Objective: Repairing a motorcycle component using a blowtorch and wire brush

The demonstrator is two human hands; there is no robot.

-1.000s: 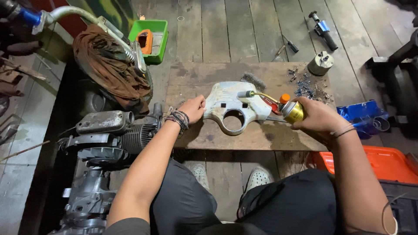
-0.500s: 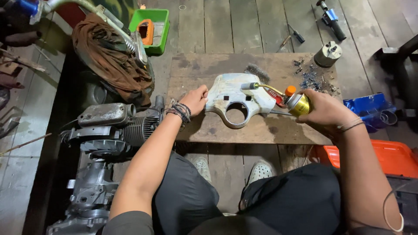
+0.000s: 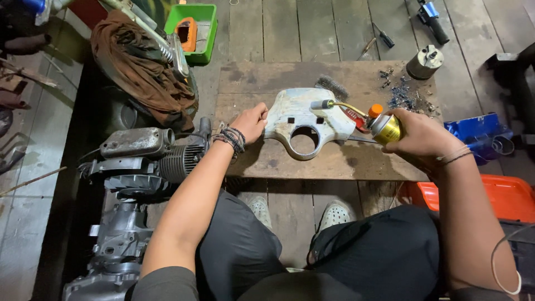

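- left hand (image 3: 251,122): fingers curled together, pressing on the left end of the pale metal cover (image 3: 304,120); cannot tell if it truly grips or just pins it; beaded bracelets on the wrist
- right hand (image 3: 421,136): clamped round a yellow gas canister (image 3: 385,128) with an orange cap, held tilted just above the table's right part; its brass torch nozzle (image 3: 334,104) curves left, tip over the cover's upper middle; flame not discernible
- cover lies flat at the centre of the low wooden table (image 3: 267,78); worn white-blue paint, one round hole near its front edge, two small square holes above it
- wire brush (image 3: 332,86) just beyond the cover toward the table's far edge; pile of small dark bolts and bits (image 3: 407,97) at the far right; grey metal cylinder part (image 3: 424,62) on the far right corner
- off the table on the plank floor: green tray (image 3: 195,25) holding an orange item, far left; screwdriver (image 3: 383,38) past the far edge; orange case (image 3: 501,195) near the right front corner; blue part (image 3: 479,131) off the right edge
- grey engine block (image 3: 145,161) off the table's left edge, brown rag (image 3: 139,67) draped beyond it
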